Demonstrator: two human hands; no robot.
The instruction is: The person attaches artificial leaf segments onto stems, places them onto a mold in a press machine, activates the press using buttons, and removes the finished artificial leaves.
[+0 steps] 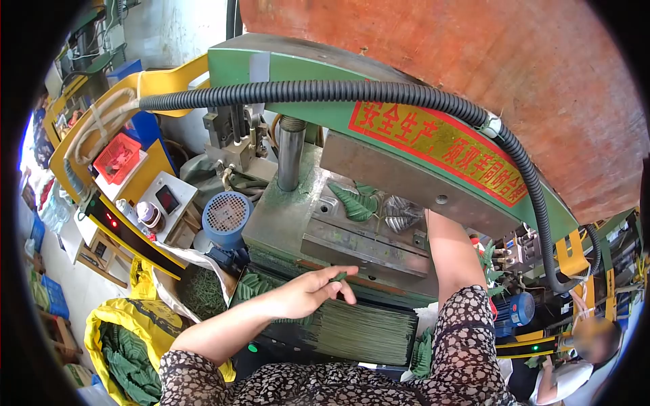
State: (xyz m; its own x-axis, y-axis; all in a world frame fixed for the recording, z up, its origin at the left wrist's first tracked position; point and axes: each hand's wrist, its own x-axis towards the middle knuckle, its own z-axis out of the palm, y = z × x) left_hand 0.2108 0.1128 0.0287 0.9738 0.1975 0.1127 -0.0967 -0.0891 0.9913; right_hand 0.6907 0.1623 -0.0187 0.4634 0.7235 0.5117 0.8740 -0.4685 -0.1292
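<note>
Ideally, the upper press block (399,174) should be held motionless while the right hand is hidden beneath, its grip untellable; outside, the left hand (303,296); the green leaf (353,204) on the metal bed (365,250) laid flat; the scrap (342,276), apparently pinched by the left fingers, held clear.

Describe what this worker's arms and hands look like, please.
Both arms wear sleeves of black cloth printed with small pale flowers, matching the rest of the top. The sleeves end near the elbows, leaving the forearms bare. The left hand has no glove, and no watch shows at its wrist. The right hand is hidden behind the press.
</note>
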